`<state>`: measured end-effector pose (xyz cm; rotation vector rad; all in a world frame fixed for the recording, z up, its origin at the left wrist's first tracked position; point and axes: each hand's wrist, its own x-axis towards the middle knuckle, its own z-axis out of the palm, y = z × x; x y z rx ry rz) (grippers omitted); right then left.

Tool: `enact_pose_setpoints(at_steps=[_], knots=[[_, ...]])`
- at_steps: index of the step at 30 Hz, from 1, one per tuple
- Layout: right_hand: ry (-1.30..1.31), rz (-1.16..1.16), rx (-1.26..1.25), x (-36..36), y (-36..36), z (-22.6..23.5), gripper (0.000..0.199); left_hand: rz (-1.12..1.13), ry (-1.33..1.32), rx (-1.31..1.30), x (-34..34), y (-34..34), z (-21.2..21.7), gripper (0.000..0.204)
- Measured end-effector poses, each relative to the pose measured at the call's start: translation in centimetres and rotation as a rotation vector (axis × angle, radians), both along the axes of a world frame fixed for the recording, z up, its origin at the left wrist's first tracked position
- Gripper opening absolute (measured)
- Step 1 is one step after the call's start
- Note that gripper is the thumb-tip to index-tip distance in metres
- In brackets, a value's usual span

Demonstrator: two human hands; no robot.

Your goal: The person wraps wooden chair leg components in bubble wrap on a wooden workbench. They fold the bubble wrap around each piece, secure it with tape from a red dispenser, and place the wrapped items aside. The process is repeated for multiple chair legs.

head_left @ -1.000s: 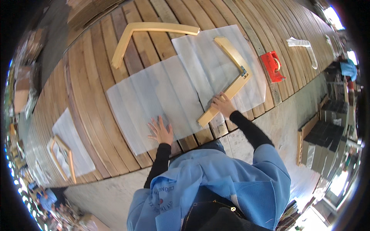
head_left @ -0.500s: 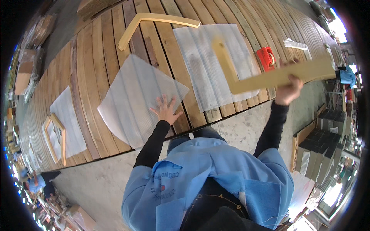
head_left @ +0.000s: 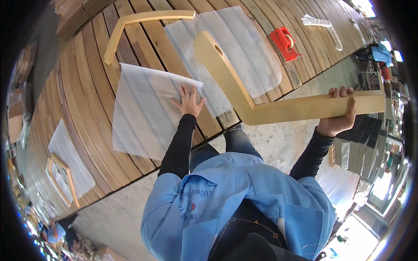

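My left hand (head_left: 189, 102), fingers spread, lies flat on a translucent foam sheet (head_left: 141, 111) on the slatted wooden table. In my right hand (head_left: 339, 119) is one end of an angled wooden piece (head_left: 296, 108), light yellow, with an oval hole near its far end. It is held up over the table's near edge, its far arm in front of a second foam sheet (head_left: 244, 48). Another bent wooden piece (head_left: 143, 17) lies beyond the sheets, its right end by the second sheet's far corner.
A red tape dispenser (head_left: 285, 44) stands right of the second sheet, with a crumpled white strip (head_left: 324, 28) farther right. At the left, a wooden frame piece (head_left: 63, 178) lies on another sheet (head_left: 72, 152). Dark stacked blocks (head_left: 363, 135) stand on the right.
The angled wooden piece has come closer, and its far arm now leans more to the left. My left hand stays on its sheet, now nearer the sheet's right corner. The whole view has shifted.
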<state>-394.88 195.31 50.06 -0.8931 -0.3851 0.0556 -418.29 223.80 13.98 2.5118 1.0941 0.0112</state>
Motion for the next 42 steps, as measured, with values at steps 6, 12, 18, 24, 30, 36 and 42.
enact_pose_setpoints(at_steps=[6, 12, 18, 24, 30, 36, 42], knots=[[0.051, 0.164, 0.020, 9.4, -0.7, -2.3, 0.040, 0.372, -0.355, -0.214, -0.5, 0.9, -4.7, 0.053], [0.103, 0.160, -0.104, 17.6, -2.0, -4.0, 0.043, 0.289, -0.124, -0.338, 10.0, -4.9, 0.5, 0.052], [0.123, 0.321, -0.082, 24.6, 0.8, -5.3, 0.062, 0.212, -0.201, -0.116, 15.1, -7.6, -1.1, 0.051], [0.190, 0.288, -0.354, 22.4, 14.3, -12.3, 0.067, 0.503, 0.037, 0.009, 10.5, -11.9, -0.6, 0.081], [0.385, 0.671, -0.334, 25.1, 27.7, -24.9, 0.067, 0.541, 0.162, -0.132, 10.6, -14.5, 0.3, 0.115], [0.267, 0.520, -0.617, 29.7, 33.2, -33.7, 0.061, 0.567, 0.107, -0.228, 10.5, -14.8, 0.4, 0.119], [-0.462, -0.270, -1.472, 24.6, 32.7, -30.4, 0.061, 0.373, -0.450, 0.032, 11.9, -6.5, 4.5, 0.066]])
